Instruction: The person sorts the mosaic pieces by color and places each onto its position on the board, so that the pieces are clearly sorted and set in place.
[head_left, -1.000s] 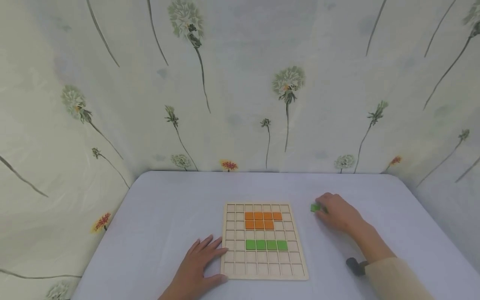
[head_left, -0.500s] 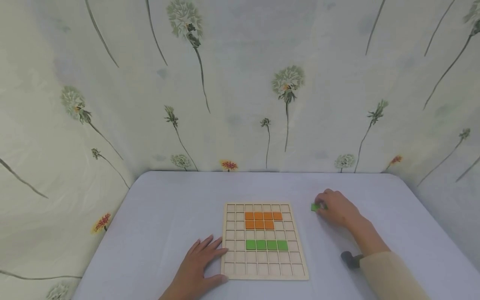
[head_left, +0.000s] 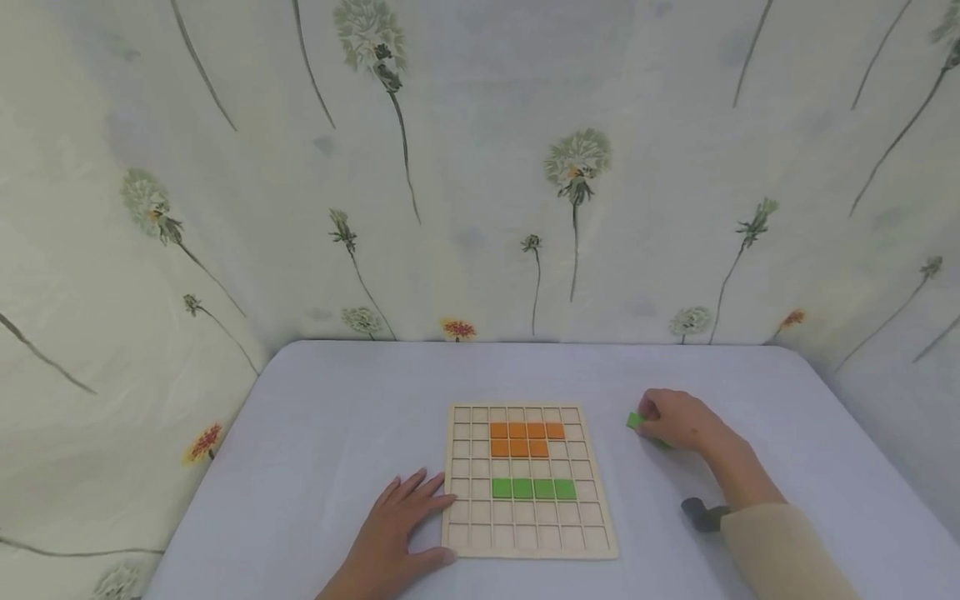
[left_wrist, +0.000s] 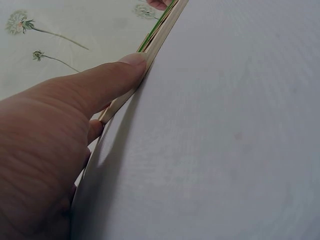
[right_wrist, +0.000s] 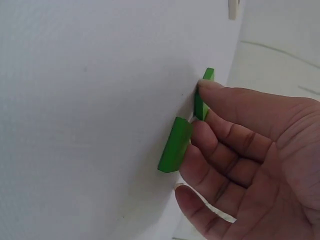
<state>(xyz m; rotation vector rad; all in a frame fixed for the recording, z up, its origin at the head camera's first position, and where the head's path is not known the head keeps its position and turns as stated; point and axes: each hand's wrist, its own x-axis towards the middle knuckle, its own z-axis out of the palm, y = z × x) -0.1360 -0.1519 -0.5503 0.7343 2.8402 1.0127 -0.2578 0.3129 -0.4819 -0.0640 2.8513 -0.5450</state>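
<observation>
My right hand (head_left: 678,423) pinches a green square tile (head_left: 634,420) between thumb and fingertips, to the right of the board. In the right wrist view, a second green tile (right_wrist: 175,146) lies by the lower fingers; whether they hold it I cannot tell. A pale wooden grid board (head_left: 525,538) lies on the table. Orange tiles (head_left: 518,448) fill parts of two upper rows, and a row of green tiles (head_left: 533,489) sits lower down. With fingers spread, my left hand (head_left: 396,533) rests against the board's left edge; its thumb touches the rim in the left wrist view.
A white cloth covers the table (head_left: 360,400). Behind it rises a pale curtain (head_left: 465,167) with dandelion prints. A dark device (head_left: 703,515) sticks out by the right sleeve (head_left: 780,546).
My right hand has shifted slightly toward me and to the right, with the pinched green tile turning a little. The left hand and the tiles on the board have stayed put.
</observation>
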